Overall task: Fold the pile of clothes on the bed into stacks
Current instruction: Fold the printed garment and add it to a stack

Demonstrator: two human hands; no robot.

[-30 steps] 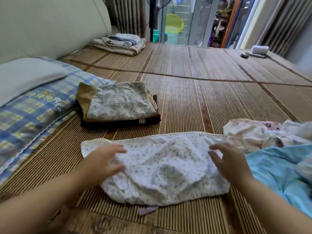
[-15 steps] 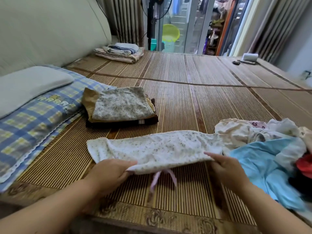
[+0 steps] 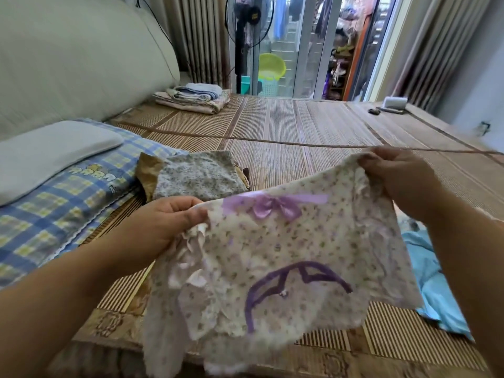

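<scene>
A white floral garment (image 3: 286, 257) with a purple ribbon bow and purple trim hangs in the air in front of me, above the bamboo mat (image 3: 300, 132). My left hand (image 3: 163, 222) grips its upper left edge. My right hand (image 3: 401, 181) pinches its upper right corner, held higher. A folded stack (image 3: 199, 175) topped by a grey floral piece lies on the mat behind my left hand. A light blue garment (image 3: 433, 279) of the unfolded pile shows at the right, mostly hidden by my right arm.
A plaid blue pillow (image 3: 54, 211) with a grey pad (image 3: 49, 151) lies at the left against a cream headboard (image 3: 81, 55). Folded blankets (image 3: 193, 98) sit at the far end, near a standing fan (image 3: 245, 36). A small white roll (image 3: 394, 102) rests at the far right.
Both hands lifted the floral garment off the mat and raised it upright in front of me, showing its bow side. The view tilted up.
</scene>
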